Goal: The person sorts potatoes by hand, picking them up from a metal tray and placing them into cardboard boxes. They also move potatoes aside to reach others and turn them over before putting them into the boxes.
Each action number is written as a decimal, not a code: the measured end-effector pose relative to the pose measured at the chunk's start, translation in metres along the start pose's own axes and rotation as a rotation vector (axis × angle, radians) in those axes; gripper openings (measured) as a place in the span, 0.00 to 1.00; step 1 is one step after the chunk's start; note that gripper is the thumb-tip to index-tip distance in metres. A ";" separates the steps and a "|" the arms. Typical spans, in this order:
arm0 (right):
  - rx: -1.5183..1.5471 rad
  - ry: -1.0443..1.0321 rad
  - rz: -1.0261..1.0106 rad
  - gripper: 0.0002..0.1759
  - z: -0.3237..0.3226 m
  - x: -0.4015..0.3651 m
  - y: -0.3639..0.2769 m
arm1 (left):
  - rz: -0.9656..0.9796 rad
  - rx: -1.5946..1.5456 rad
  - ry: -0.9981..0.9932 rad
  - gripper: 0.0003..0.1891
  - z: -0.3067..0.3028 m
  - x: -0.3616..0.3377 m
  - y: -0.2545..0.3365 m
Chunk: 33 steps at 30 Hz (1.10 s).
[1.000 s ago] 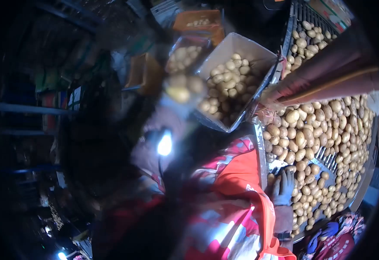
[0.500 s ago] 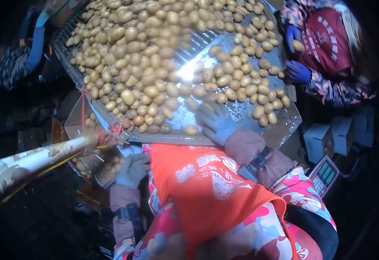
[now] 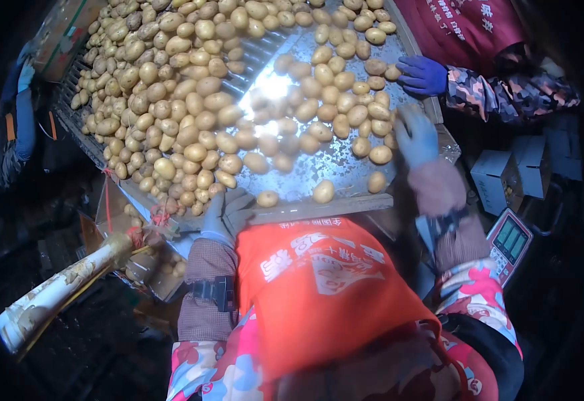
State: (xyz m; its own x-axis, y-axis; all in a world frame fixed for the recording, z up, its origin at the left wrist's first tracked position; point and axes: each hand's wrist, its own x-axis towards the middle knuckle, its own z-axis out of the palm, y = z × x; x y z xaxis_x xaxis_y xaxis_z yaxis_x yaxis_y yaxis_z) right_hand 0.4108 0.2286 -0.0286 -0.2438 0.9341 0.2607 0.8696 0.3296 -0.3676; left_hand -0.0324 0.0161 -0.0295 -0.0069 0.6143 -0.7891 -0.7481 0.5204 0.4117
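Observation:
Many potatoes (image 3: pixel 171 87) lie piled on the left and middle of a metal sorting table (image 3: pixel 365 190), with looser ones to the right. My left hand (image 3: pixel 228 212), in a grey glove, rests at the near edge of the table with its fingers apart, below the pile and beside a single potato (image 3: pixel 267 198). My right hand (image 3: pixel 417 136), in a light blue-grey glove, is at the table's right side, its fingers reaching to the rightmost potatoes. Those fingers are partly blurred, and whether they hold anything is unclear.
A co-worker's purple-gloved hand (image 3: pixel 423 76) is at the right edge. Another person's blue sleeve (image 3: pixel 25 123) shows at far left. A white pole (image 3: pixel 61 289) stands at lower left. White boxes (image 3: pixel 495 180) and a scale (image 3: pixel 509 242) are at right.
My right hand has moved right from the near edge to the table's right side. My left hand has risen onto the near edge. The view has shifted, and several potatoes lie differently near the front.

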 end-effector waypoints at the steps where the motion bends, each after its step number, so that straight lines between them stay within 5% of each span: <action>1: -0.017 0.069 -0.109 0.20 0.020 0.026 0.015 | 0.003 0.008 0.028 0.29 -0.001 0.002 0.000; 3: 0.003 -0.126 -0.033 0.24 0.040 0.077 -0.006 | 0.009 0.021 0.080 0.32 -0.001 0.008 -0.003; 6: -0.236 -0.134 -0.040 0.29 0.125 0.094 -0.050 | -0.022 0.060 0.105 0.33 0.001 0.007 -0.002; 12: 0.002 -0.078 -0.229 0.30 0.106 0.024 -0.162 | -0.046 0.074 0.114 0.36 -0.008 0.015 -0.004; 16: 0.024 -0.205 -0.364 0.28 0.041 -0.030 -0.133 | -0.035 0.012 0.193 0.35 0.000 0.014 -0.005; 23: -0.168 -0.215 -0.108 0.26 0.002 -0.088 -0.055 | 0.005 0.038 0.165 0.35 0.007 0.004 -0.006; 28: 0.304 -0.314 -0.615 0.24 0.037 -0.032 -0.182 | 0.026 0.019 0.144 0.30 0.010 -0.003 -0.002; 29: 0.300 -0.295 -0.708 0.23 0.055 -0.030 -0.192 | -0.001 -0.004 0.107 0.22 0.003 0.000 -0.003; 31: 0.311 -0.324 -0.680 0.23 0.080 -0.015 -0.182 | 0.493 0.401 -0.259 0.15 -0.035 0.025 -0.026; 33: 0.309 -0.217 -0.673 0.23 0.090 -0.003 -0.149 | 0.646 0.574 -0.397 0.10 -0.044 0.039 -0.024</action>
State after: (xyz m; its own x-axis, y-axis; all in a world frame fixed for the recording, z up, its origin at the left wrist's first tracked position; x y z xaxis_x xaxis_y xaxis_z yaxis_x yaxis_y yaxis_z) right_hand 0.2437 0.1890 -0.0552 -0.7840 0.5146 0.3470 0.3529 0.8295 -0.4329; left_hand -0.0439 0.0017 -0.0900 0.0001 0.9869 -0.1615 -0.2381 0.1569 0.9585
